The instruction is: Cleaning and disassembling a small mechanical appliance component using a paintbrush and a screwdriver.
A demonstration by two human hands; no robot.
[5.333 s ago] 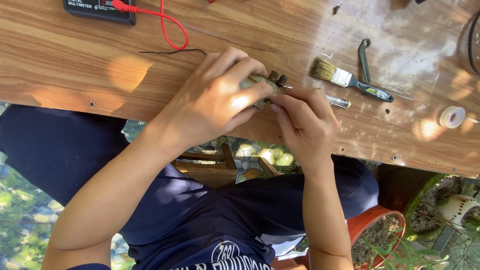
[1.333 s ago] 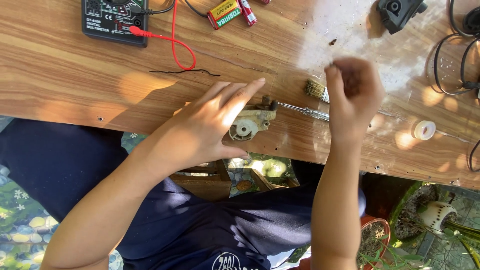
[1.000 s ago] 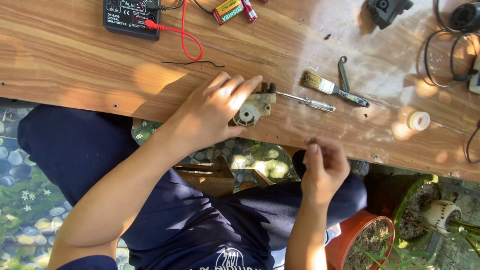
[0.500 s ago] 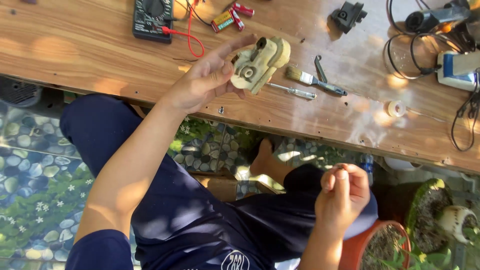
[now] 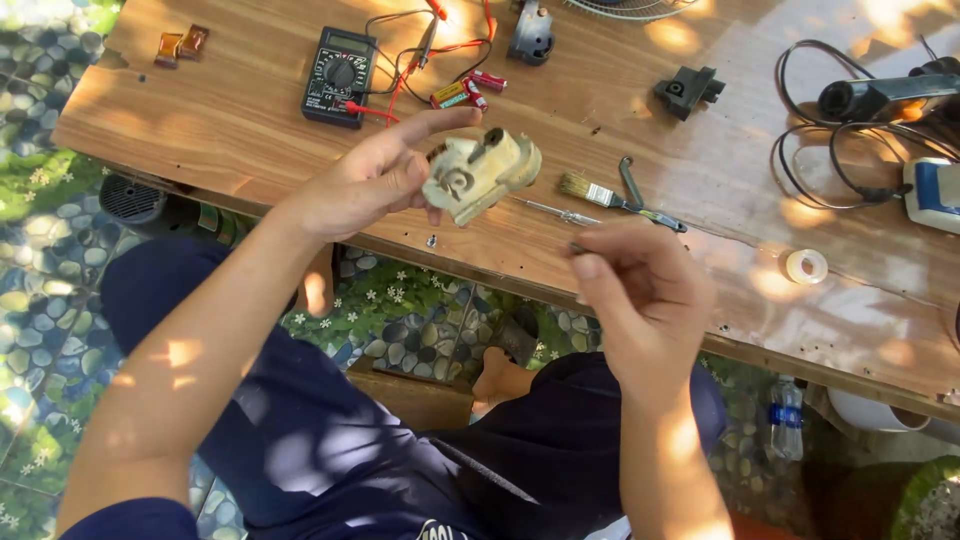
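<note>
My left hand (image 5: 380, 180) holds a cream-coloured plastic motor housing (image 5: 480, 175) lifted above the wooden table's (image 5: 230, 110) front edge. My right hand (image 5: 640, 290) is raised in front of the table, fingers pinched together on a small dark part (image 5: 577, 248) at its fingertips, a short way right of the housing. A thin screwdriver (image 5: 555, 211) lies on the table just behind the housing, next to a small paintbrush (image 5: 600, 192).
A black multimeter (image 5: 340, 75) with red leads and small batteries (image 5: 460, 93) lie at the back. A roll of white tape (image 5: 805, 265), black cables (image 5: 830, 150), a black plastic part (image 5: 688, 90) and a wrench (image 5: 630, 182) sit to the right. A plastic bottle (image 5: 787, 428) lies below.
My left hand lifted the housing off the table. My right hand dropped below the table edge, then came back up toward the housing with something small pinched in it.
</note>
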